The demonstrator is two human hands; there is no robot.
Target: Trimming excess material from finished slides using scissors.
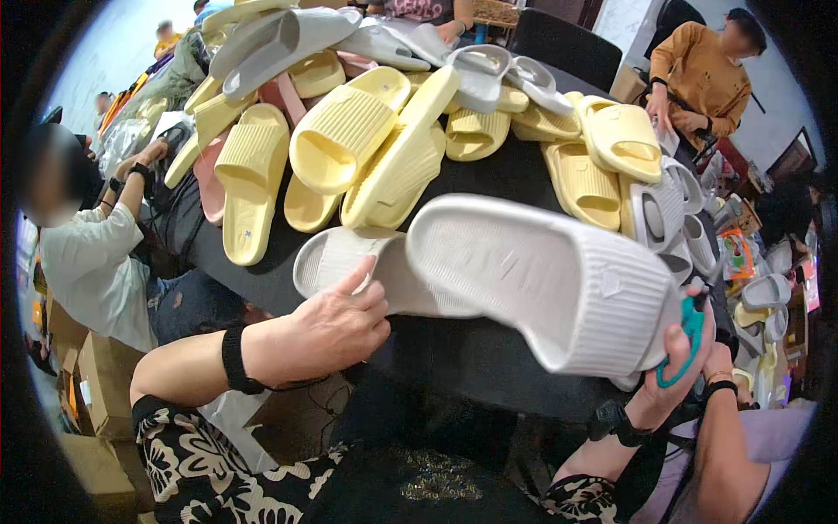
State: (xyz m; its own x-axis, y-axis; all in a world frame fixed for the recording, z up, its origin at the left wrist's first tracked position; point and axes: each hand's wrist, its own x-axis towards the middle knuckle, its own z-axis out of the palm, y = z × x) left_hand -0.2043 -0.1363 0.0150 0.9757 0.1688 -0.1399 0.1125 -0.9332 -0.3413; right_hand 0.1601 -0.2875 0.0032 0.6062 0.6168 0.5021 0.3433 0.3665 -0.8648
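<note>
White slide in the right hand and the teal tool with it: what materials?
White slide: looks like one-piece moulded foam, matte, with ribbed strap and no seams visible. Teal tool in the right hand: likely hard plastic handles, smooth with slight sheen; any blade is hidden. The left hand rests on a second white slide, same look.

A heap of pale yellow slide sandals (349,131) covers the far part of the black table (489,349), with grey slides (288,35) on top and a pink pair (209,179) at its left edge. More grey-white slides (672,218) crowd the right side. A person in an orange top (703,79) stands behind, and cardboard boxes (100,384) sit lower left.
</note>
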